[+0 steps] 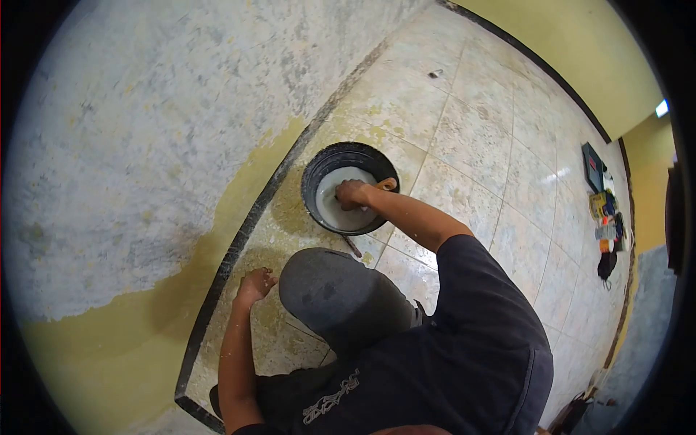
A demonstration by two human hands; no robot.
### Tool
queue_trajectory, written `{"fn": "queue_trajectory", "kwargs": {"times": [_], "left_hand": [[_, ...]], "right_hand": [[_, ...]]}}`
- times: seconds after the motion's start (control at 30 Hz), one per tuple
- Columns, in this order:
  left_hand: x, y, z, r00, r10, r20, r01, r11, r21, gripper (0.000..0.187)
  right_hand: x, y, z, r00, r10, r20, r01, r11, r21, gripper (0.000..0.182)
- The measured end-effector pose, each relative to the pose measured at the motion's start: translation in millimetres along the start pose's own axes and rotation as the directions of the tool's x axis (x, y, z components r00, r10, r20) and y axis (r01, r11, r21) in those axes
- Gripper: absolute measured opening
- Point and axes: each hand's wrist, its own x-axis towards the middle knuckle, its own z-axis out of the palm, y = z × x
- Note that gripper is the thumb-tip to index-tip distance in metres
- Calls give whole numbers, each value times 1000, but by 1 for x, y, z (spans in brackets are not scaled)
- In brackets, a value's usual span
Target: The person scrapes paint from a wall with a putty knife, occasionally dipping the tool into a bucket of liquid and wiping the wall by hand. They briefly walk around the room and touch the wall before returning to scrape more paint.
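A round black bucket [348, 154] stands on the floor, with a pale whitish mix [331, 212] inside. My right hand [353, 194] reaches down into it, fingers closed at the mix's surface; a small dark part shows by the fingers, but what they hold is hidden. Beside that wrist, an orange-brown curved piece [389, 184] rests at the bucket's right rim. My left hand [257, 283] hangs beside my bent knee [322, 286], fingers loosely curled and apart, with nothing visible in it. A thin brown stick-like piece [353, 246] lies between bucket and knee.
Close on the left rises a wall [167, 123], patchy white over yellow-green, with a dark baseboard strip [235, 250]. Stained tiles [471, 167] cover the floor. A small object [435, 73] lies farther off. Along the right wall sit a dark case [593, 168] and several containers [604, 225].
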Motion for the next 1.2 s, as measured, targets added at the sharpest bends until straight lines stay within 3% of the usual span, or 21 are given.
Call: {"fn": "queue_trajectory", "kwargs": {"times": [0.03, 0.1, 0.17, 0.3, 0.33, 0.37, 0.4, 0.47, 0.53, 0.57, 0.7, 0.77, 0.83, 0.9, 0.93, 1.0, 1.03, 1.07, 1.1, 1.2], "left_hand": [[9, 6, 0, 1000, 20, 2, -20, 1000, 14, 41], [19, 17, 6, 998, 61, -31, -61, 998, 5, 37], [23, 25, 11, 991, 123, -60, -121, 992, 32, 36], [20, 55, 8, 964, 219, -151, -202, 972, 122, 35], [18, 69, 2, 964, 218, -152, -200, 972, 122, 35], [15, 82, -4, 876, 340, -343, -310, 940, 140, 33], [15, 96, -11, 733, 438, -520, -405, 896, 183, 31], [21, 123, -25, 532, 577, -620, -514, 802, 305, 21], [35, 138, -31, 355, 739, -572, -608, 648, 460, 15], [39, 145, -31, 364, 730, -578, -601, 658, 453, 15], [56, 156, -32, 339, 789, -512, -590, 603, 537, 12], [57, 162, -33, 360, 785, -504, -552, 615, 563, 13], [50, 180, -43, 275, 814, -511, -612, 558, 560, 20], [74, 191, -48, 327, 845, -424, -603, 532, 594, 24], [86, 197, -53, 366, 868, -336, -597, 496, 630, 28], [107, 216, -60, 585, 790, -182, -495, 526, 691, 27], [121, 226, -60, 722, 685, -96, -451, 571, 686, 30], [136, 235, -58, 830, 558, -7, -403, 607, 685, 34], [148, 242, -53, 835, 550, -7, -399, 615, 680, 34], [182, 259, -41, 900, 428, 84, -386, 691, 611, 31]], "right_hand": [[-7, 1, -3, 998, -10, 62, 10, 1000, -3, 35], [25, 11, 37, 999, -43, 16, 44, 997, -56, 33], [58, 19, 62, 955, -184, 233, 211, 973, -97, 32], [31, -2, 42, 980, -152, 128, 158, 987, -39, 31], [21, -6, 35, 997, -67, 46, 64, 997, 51, 31], [12, -12, 28, 999, 22, -25, -19, 989, 146, 30], [5, -14, 22, 1000, 14, -26, -10, 990, 142, 30], [-11, -15, 9, 989, 22, -148, -9, 996, 87, 28], [-44, -16, -15, 983, 1, -185, -2, 1000, -6, 28], [-55, -13, -18, 975, -11, -222, -8, 996, -85, 28], [-64, 17, -18, 949, 16, -314, -58, 990, -125, 26], [-76, 30, -12, 816, 130, -563, -134, 990, 34, 25], [-92, 41, -4, 791, 108, -602, -92, 994, 58, 24], [-101, 45, 6, 764, 82, -639, -44, 996, 75, 24], [-104, 42, 15, 680, 61, -731, 17, 995, 99, 23], [-102, 37, 31, 501, -13, -865, 66, 998, 24, 23], [-100, 34, 32, 505, -25, -863, 81, 997, 18, 23], [-100, 32, 30, 410, 21, -912, 118, 990, 75, 22], [-101, 30, 30, 318, 78, -945, 159, 978, 134, 21], [-97, 33, 34, 308, 113, -945, 163, 972, 170, 23]]}}
